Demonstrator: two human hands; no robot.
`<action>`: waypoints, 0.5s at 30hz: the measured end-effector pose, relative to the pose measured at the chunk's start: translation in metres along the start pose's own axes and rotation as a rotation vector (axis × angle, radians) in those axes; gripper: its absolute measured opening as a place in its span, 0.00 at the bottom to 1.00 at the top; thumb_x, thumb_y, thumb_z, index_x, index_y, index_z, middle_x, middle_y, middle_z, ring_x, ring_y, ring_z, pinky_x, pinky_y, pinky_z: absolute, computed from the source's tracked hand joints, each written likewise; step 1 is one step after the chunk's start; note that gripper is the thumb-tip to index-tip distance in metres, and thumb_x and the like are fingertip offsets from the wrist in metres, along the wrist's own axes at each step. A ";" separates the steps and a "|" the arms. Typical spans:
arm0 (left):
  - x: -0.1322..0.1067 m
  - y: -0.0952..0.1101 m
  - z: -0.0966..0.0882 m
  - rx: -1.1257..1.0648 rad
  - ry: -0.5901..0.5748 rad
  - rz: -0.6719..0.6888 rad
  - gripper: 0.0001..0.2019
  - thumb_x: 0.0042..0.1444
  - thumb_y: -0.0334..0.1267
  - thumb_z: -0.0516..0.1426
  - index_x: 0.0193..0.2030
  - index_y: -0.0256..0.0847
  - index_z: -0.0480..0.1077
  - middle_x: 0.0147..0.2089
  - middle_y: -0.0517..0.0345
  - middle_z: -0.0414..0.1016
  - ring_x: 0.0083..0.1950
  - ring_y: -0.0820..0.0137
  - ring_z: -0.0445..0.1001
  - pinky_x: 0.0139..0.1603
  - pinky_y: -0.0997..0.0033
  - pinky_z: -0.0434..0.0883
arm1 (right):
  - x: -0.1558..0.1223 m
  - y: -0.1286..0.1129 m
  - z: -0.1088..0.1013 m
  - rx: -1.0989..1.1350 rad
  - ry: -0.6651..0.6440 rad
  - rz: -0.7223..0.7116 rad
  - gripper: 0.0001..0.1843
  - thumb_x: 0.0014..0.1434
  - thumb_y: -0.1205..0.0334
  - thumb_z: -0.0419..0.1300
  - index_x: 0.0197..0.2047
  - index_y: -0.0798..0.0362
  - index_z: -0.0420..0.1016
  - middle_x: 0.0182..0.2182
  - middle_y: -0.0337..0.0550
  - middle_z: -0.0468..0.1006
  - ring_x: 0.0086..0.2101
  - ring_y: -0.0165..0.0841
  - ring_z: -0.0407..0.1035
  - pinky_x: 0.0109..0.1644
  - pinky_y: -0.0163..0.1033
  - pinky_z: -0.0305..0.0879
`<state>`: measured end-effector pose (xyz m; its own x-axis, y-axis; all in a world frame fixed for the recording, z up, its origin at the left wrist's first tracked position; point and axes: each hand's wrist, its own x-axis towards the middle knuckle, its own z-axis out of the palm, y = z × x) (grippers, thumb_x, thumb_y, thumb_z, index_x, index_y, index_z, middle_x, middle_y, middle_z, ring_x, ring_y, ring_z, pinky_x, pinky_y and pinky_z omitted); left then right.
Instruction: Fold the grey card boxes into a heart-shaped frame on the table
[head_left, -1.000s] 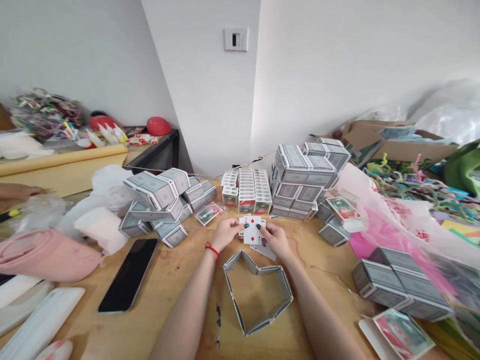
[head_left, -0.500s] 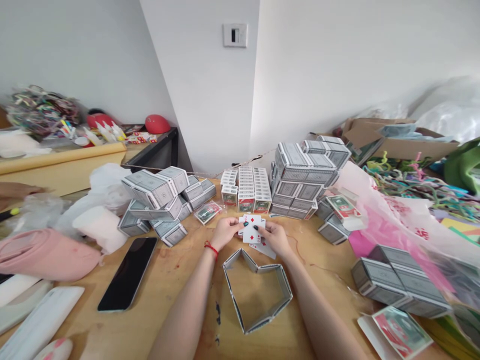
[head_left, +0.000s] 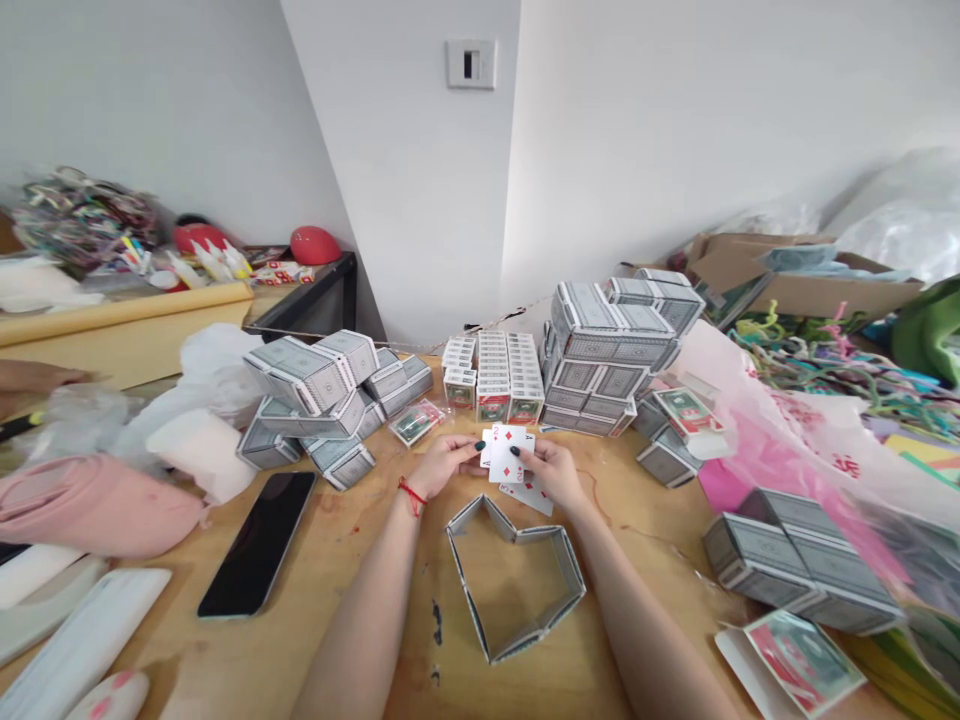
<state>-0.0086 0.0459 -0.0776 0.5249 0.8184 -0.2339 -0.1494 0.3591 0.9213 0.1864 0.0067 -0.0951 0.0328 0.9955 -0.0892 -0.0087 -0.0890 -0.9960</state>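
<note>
Above the middle of the table, my left hand (head_left: 441, 466) pinches the left edge of an ace (head_left: 486, 460) that sticks out from behind another card. My right hand (head_left: 556, 474) grips that front card, a two of diamonds (head_left: 507, 458), with its thumb on the face. The two cards overlap, and most of the ace is hidden. Beneath them a loose playing card (head_left: 534, 496) lies on the table, partly covered. Closer to me stands a heart-shaped ring of folded cards (head_left: 566, 570), between my forearms.
Stacked card blocks stand at left (head_left: 300, 375) and right (head_left: 611, 345). Between them are rows of card boxes (head_left: 492, 385). A phone (head_left: 259, 545) lies at left. At right are more card blocks (head_left: 795, 565) and an open card box (head_left: 806, 660).
My left hand has slid slightly left, its thumb now off the two of diamonds. The front card has shifted a little right in my right hand.
</note>
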 end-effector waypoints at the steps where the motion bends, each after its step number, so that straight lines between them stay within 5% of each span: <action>1: 0.000 0.000 0.000 -0.002 -0.004 -0.007 0.16 0.43 0.43 0.63 0.36 0.33 0.73 0.33 0.53 0.77 0.34 0.67 0.75 0.42 0.61 0.72 | 0.000 0.000 0.000 0.007 0.002 -0.005 0.22 0.43 0.43 0.62 0.28 0.57 0.74 0.22 0.43 0.77 0.20 0.30 0.67 0.21 0.33 0.61; 15: 0.002 0.003 0.016 0.086 -0.056 -0.016 0.18 0.42 0.44 0.64 0.37 0.32 0.75 0.33 0.52 0.77 0.33 0.71 0.73 0.41 0.67 0.70 | -0.002 0.007 0.001 -0.070 0.071 -0.043 0.19 0.45 0.48 0.61 0.26 0.58 0.74 0.19 0.42 0.74 0.18 0.28 0.62 0.21 0.33 0.58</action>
<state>0.0052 0.0412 -0.0704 0.5733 0.7856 -0.2329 -0.0698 0.3301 0.9414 0.1849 0.0043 -0.1024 0.1028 0.9937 -0.0441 0.0644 -0.0509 -0.9966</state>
